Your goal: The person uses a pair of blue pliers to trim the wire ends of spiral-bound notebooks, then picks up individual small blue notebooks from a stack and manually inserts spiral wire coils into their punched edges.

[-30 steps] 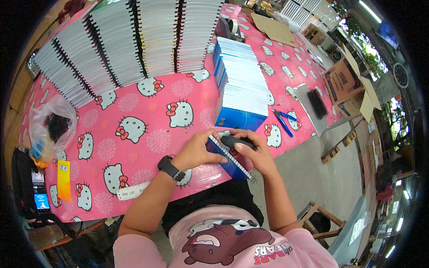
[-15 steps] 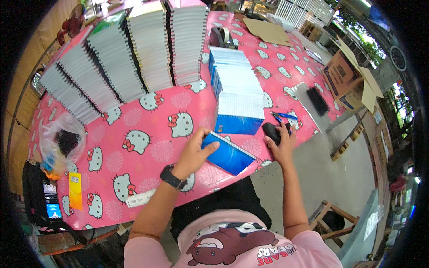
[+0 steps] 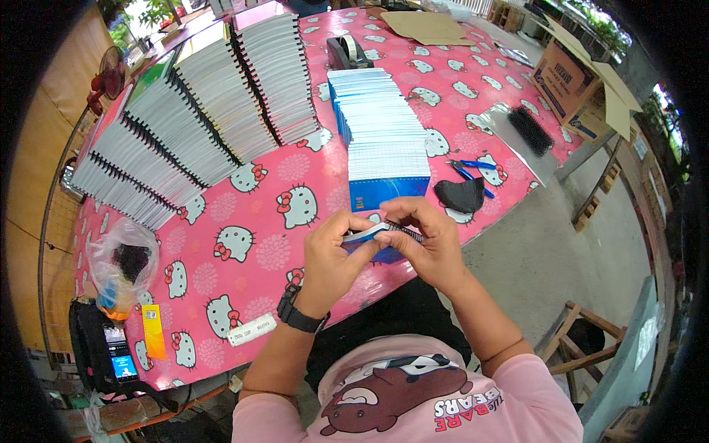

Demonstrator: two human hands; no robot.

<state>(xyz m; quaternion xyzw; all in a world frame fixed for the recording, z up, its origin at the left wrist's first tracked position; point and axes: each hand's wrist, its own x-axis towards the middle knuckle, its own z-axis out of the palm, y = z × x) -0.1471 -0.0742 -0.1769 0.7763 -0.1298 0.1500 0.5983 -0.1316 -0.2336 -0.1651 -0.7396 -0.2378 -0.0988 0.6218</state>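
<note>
My left hand (image 3: 341, 247) is closed on a small blue-covered notebook (image 3: 356, 238), its thumb pressing the cover. At the notebook's right edge, my right hand (image 3: 428, 240) pinches a dark spiral binding coil (image 3: 405, 230). How far the coil runs through the holes is hidden by the fingers. Just beyond my hands stands a long row of blue notebooks (image 3: 388, 159), white page edges upward. To the right of that row lie a dark heap (image 3: 459, 196), whose kind I cannot make out, and blue-handled pliers (image 3: 473, 174).
Tall stacks of spiral-bound books (image 3: 207, 103) fill the far left. A tape dispenser (image 3: 347, 53) stands behind the notebook row. Black coils (image 3: 530, 131) lie on a sheet at right, near an open cardboard box (image 3: 565, 81). A plastic bag (image 3: 125, 258) and phone (image 3: 122, 354) are at left.
My right hand has left the dark heap and come to the notebook, now with a coil in its fingers. My left hand has tilted the notebook up. The head view has shifted slightly.
</note>
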